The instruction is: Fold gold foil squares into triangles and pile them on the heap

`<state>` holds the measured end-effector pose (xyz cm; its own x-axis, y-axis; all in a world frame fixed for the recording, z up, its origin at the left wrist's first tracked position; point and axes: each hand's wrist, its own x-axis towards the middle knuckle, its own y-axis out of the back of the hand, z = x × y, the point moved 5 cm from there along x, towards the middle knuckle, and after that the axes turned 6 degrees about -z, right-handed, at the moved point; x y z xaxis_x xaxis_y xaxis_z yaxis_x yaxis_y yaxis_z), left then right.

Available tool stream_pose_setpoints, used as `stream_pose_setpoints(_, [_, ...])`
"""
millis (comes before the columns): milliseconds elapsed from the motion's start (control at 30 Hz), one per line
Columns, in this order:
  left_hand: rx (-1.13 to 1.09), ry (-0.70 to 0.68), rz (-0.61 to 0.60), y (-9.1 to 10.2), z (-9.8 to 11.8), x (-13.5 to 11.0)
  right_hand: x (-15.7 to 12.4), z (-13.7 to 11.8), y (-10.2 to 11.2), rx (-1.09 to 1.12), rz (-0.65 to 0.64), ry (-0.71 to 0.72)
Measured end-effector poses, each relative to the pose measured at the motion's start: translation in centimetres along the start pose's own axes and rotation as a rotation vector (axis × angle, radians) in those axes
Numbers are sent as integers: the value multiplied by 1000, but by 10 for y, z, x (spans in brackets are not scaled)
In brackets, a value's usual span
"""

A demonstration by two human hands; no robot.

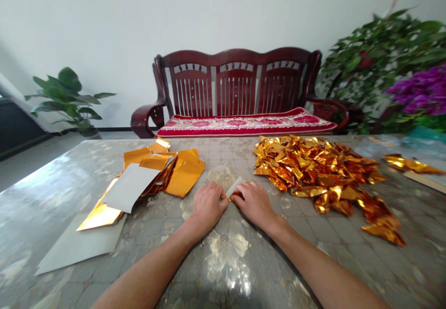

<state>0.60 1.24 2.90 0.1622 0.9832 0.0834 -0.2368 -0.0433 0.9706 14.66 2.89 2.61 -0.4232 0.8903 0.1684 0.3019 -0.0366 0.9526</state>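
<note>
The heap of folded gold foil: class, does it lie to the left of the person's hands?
No, the heap lies right of the right hand, and flat gold sheets lie left.

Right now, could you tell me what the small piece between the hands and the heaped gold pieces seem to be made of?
The small piece looks like foil-backed paper: matte white, gold glinting at its end. The heaped pieces seem the same foil, glossy gold, sharply creased.
</note>
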Motion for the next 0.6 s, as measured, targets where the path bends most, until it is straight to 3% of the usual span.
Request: stream_pose_setpoints(600, [47, -25, 4, 2, 3, -2, 0, 7, 7, -6, -5, -152])
